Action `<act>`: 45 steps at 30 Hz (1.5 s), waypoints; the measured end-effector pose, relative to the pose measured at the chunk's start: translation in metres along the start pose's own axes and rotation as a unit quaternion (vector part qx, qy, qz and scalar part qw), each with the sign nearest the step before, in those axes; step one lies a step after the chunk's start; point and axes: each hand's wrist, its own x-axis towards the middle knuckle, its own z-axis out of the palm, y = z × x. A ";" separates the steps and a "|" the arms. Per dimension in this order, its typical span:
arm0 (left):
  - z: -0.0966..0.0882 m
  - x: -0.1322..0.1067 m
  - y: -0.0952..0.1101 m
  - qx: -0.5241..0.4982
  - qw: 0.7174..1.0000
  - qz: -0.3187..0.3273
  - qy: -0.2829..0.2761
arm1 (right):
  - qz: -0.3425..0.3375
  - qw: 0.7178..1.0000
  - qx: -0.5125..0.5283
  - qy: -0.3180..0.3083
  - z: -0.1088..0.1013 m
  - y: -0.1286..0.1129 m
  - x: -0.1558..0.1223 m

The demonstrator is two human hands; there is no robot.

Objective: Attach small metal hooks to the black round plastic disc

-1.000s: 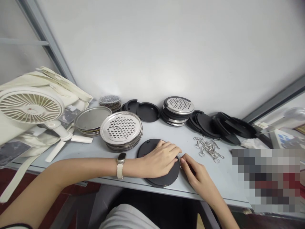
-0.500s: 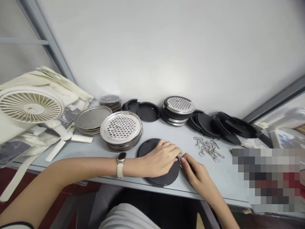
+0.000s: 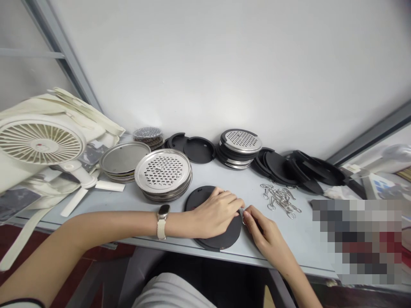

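Note:
A round black plastic disc (image 3: 221, 239) lies at the table's front edge. Across its top rests my left hand (image 3: 218, 214), pressing it down, with the fingers bent together toward the disc's right rim. My right hand (image 3: 261, 224) pinches a small metal wire clip (image 3: 243, 219) between thumb and forefinger at that rim, close to my left fingertips. How the clip meets the disc is hidden by the fingers. Several similar wire clips (image 3: 281, 201) lie in a loose pile beyond my right hand.
Stacked metal grater plates (image 3: 163, 171) and flat metal discs (image 3: 125, 158) stand left. Behind are black covers (image 3: 199, 149) and a grater-topped stack (image 3: 242, 141); more black covers (image 3: 279, 167) lie right. A white fan (image 3: 41, 141) stands far left by a wall (image 3: 205, 64).
Almost nothing differs. Both hands keep their places on the disc and the clip, and the view has shifted very slightly.

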 end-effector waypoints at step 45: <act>0.007 0.001 -0.002 0.013 1.000 -0.005 0.012 | 0.015 1.000 0.003 -0.019 0.001 0.003 -0.002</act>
